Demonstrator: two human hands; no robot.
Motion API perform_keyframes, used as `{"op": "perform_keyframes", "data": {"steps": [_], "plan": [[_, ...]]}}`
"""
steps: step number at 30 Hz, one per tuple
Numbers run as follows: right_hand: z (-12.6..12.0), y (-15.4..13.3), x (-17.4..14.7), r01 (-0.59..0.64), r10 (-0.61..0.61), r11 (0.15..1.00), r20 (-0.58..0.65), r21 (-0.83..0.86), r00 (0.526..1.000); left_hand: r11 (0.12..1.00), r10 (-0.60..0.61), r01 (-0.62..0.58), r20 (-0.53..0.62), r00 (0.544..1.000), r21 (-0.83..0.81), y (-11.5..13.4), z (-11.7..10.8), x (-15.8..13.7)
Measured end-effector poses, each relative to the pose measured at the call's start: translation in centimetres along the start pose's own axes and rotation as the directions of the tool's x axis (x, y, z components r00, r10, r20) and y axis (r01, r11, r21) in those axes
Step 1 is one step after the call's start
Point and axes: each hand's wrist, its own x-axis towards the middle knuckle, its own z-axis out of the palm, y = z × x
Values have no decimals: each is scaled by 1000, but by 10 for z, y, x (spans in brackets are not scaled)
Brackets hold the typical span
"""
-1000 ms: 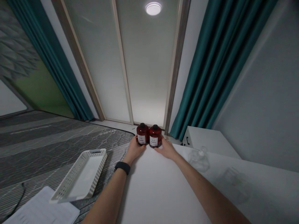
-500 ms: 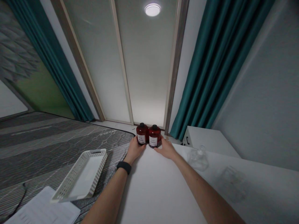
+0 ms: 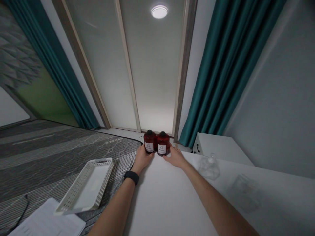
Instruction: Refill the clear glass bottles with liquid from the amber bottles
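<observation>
Two dark red bottles with black caps and white labels stand upright side by side at the far end of the white table (image 3: 169, 196). My left hand (image 3: 142, 158) is closed around the lower left side of the left bottle (image 3: 149, 141), its thumb across the front. Around the lower right side of the right bottle (image 3: 162, 143), my right hand (image 3: 176, 156) is curved, thumb toward the front. The fingers behind both bottles are mostly hidden. A dark watch (image 3: 132, 177) is on my left wrist.
On the grey patterned bed (image 3: 61, 147) at left lie a white perforated basket (image 3: 100, 193) and printed papers (image 3: 49, 219). Clear plastic items, one a bottle-like container (image 3: 209, 167), are at the table's right. A white cabinet (image 3: 221, 147) stands beyond, near the teal curtain (image 3: 209, 82).
The view has shifted very slightly. My hands stay on the two bottles, which have not visibly moved on the table.
</observation>
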Motion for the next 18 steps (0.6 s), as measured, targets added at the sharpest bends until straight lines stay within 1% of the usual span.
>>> {"op": "perform_keyframes", "data": {"steps": [5, 13, 15, 18], "plan": [[2, 3, 1, 6, -6, 1000, 3, 2, 1000, 996, 56, -55, -6, 998, 69, -3, 1, 0], [8, 9, 2, 52, -51, 997, -17, 60, 999, 986, 128, -125, -20, 992, 106, -4, 4, -1], [9, 11, 2, 61, -59, 995, -23, 84, 998, 984, 125, -120, -34, 992, 129, -3, 4, -4], [10, 14, 1, 60, -58, 992, -26, 112, 998, 981, 91, -75, -81, 993, 179, -1, 4, -8]]}}
